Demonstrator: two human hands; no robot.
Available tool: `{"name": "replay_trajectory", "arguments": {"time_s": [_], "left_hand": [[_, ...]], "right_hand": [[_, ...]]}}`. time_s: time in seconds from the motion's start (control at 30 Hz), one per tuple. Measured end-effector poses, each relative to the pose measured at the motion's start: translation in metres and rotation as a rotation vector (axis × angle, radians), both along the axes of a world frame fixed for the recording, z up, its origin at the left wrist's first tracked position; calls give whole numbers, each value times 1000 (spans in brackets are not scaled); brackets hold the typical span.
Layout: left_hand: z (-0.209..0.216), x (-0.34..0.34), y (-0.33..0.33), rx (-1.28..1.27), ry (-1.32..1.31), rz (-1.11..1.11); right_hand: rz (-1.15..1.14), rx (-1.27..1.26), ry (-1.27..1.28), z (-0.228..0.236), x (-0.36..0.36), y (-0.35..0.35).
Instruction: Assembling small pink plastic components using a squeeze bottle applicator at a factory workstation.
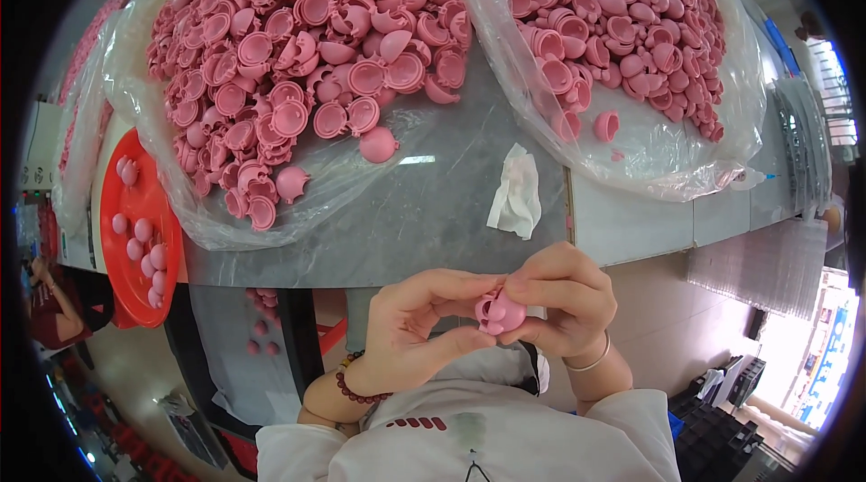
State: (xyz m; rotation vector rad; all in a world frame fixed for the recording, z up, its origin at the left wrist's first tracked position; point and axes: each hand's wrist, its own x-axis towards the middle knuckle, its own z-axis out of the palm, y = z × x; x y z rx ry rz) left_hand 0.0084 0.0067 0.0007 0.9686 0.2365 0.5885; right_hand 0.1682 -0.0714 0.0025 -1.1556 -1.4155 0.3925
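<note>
- Pink plastic shell piece [502, 312], held between both hands just beyond the table's [379, 243] near edge, in front of the person's torso.
- Left hand [406, 329]: thumb and forefinger pinch the piece. Right hand [570, 302]: thumb and fingertips grip its other side.
- Likely hazards: a fingertip hold on a smooth, rounded surface could slip, dropping the piece off the table; uneven pressure might bend its thin rim.
- Left clear bag [129, 67]: heaped pink shells [298, 40]; those at its open mouth could roll if nudged.
- Right clear bag [672, 183]: a similar heap [622, 22].
- Red tray [119, 270]: several pink balls [142, 229].
</note>
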Motion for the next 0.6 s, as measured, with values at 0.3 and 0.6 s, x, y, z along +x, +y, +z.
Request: {"name": "replay_trajectory", "arguments": {"time_s": [0.3,0.6], "left_hand": [[-3,-1,-4,-23,21,-16],[5,2,-4,268,108,71]], "right_hand": [[-176,95,-341,-2,-3,-2],[214,-332,240,4,-22,-6]]}}
